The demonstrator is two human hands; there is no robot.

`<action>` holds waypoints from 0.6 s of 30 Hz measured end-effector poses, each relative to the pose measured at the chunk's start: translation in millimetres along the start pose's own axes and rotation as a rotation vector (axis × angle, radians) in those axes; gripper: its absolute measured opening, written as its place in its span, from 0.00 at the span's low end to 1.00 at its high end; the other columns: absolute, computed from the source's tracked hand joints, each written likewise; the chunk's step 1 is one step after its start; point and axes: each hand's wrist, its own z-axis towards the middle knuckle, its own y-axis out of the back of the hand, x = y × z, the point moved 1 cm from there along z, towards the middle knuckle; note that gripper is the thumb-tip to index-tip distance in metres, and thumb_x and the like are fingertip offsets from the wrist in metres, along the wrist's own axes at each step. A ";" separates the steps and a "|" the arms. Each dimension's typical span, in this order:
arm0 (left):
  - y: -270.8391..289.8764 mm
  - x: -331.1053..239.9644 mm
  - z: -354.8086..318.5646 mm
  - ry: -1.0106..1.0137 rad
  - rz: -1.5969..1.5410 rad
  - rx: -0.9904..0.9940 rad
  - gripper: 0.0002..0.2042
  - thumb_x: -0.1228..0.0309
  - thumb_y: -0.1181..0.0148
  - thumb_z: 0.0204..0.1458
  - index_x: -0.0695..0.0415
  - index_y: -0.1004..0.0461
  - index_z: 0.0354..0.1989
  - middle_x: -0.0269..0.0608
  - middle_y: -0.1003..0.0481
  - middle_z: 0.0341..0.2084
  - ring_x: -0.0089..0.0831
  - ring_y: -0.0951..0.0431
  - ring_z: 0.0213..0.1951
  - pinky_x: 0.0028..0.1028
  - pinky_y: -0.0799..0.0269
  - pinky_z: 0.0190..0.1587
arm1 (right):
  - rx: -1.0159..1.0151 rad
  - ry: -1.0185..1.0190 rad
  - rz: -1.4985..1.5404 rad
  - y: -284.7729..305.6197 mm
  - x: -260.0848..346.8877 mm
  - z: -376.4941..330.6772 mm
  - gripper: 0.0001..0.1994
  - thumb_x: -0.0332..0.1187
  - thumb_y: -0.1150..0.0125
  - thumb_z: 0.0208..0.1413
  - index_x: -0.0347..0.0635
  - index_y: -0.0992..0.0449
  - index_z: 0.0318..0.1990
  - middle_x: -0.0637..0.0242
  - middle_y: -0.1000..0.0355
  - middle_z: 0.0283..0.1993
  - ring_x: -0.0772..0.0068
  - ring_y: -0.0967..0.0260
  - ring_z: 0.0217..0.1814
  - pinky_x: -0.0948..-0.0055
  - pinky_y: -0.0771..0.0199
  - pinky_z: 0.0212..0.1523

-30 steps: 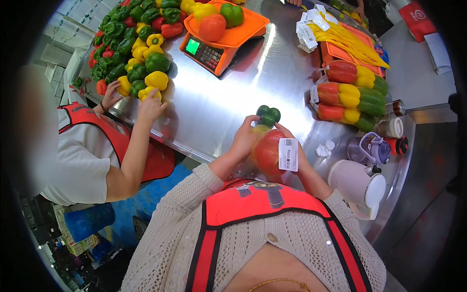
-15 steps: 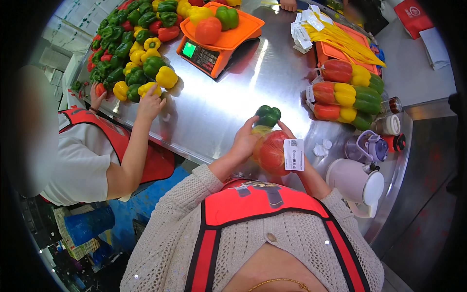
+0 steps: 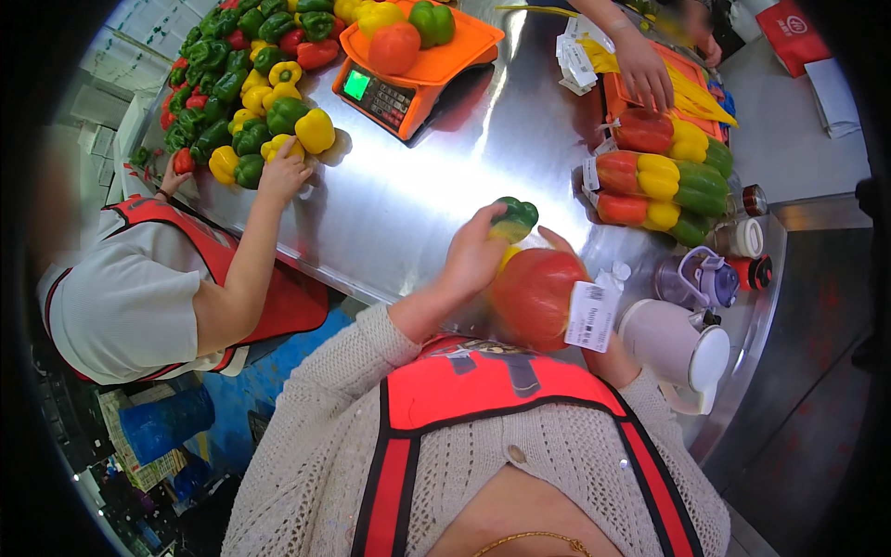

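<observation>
A clear bag of bell peppers is held between my two hands over the near edge of the steel table. Its red pepper (image 3: 538, 295) is closest to my chest, a yellow one shows partly behind it, and the green pepper (image 3: 515, 221) is at the far end. My left hand (image 3: 475, 249) is closed round the bag's left side by the green pepper. Of my right hand (image 3: 558, 240), only fingertips and wrist show; the red pepper hides the rest as it grips the right side. A white label (image 3: 587, 316) hangs at the bag's near right.
Bagged pepper sets (image 3: 664, 181) lie to the right, near a purple bottle (image 3: 696, 278) and a pale kettle (image 3: 664, 343). An orange scale (image 3: 432, 65) carries peppers. At left, a co-worker (image 3: 139, 297) touches the pepper pile (image 3: 213, 93). Another person's hand (image 3: 645, 74) reaches over yellow strips.
The bag has turned, its red end and label shifting right and nearer me. My left hand has moved up beside the green pepper. Another person's arm has reached in at the top right.
</observation>
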 end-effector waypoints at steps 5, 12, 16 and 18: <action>0.0 -39.1 42.6 -0.055 0.045 0.076 0.20 0.77 0.46 0.54 0.63 0.30 0.57 0.49 0.23 0.37 0.31 0.22 0.38 0.30 0.26 0.43 | 0.206 -0.104 0.651 -23.2 44.5 -11.1 0.24 0.36 0.48 0.67 0.43 0.41 0.68 0.53 0.29 0.58 0.61 0.25 0.54 0.62 0.21 0.56; -6.1 -73.2 111.2 0.260 -0.110 0.255 0.16 0.75 0.42 0.52 0.67 0.25 0.49 0.49 0.22 0.32 0.31 0.24 0.28 0.30 0.30 0.26 | -0.078 0.023 0.222 11.6 59.4 46.6 0.22 0.46 0.39 0.61 0.45 0.30 0.58 0.65 0.27 0.54 0.71 0.25 0.52 0.67 0.20 0.50; -5.3 -33.3 131.0 0.387 -0.060 0.316 0.12 0.74 0.41 0.54 0.67 0.23 0.44 0.45 0.23 0.28 0.27 0.28 0.22 0.27 0.36 0.21 | -0.034 -0.151 0.260 23.4 35.3 67.0 0.23 0.46 0.36 0.58 0.44 0.29 0.56 0.65 0.25 0.51 0.70 0.22 0.46 0.72 0.17 0.39; -5.0 -21.6 122.8 0.405 -0.186 0.248 0.11 0.73 0.41 0.55 0.67 0.22 0.42 0.43 0.23 0.27 0.27 0.28 0.22 0.27 0.36 0.20 | -0.083 -0.203 0.285 23.8 29.1 74.1 0.24 0.47 0.35 0.58 0.44 0.30 0.56 0.65 0.25 0.51 0.70 0.22 0.45 0.72 0.17 0.39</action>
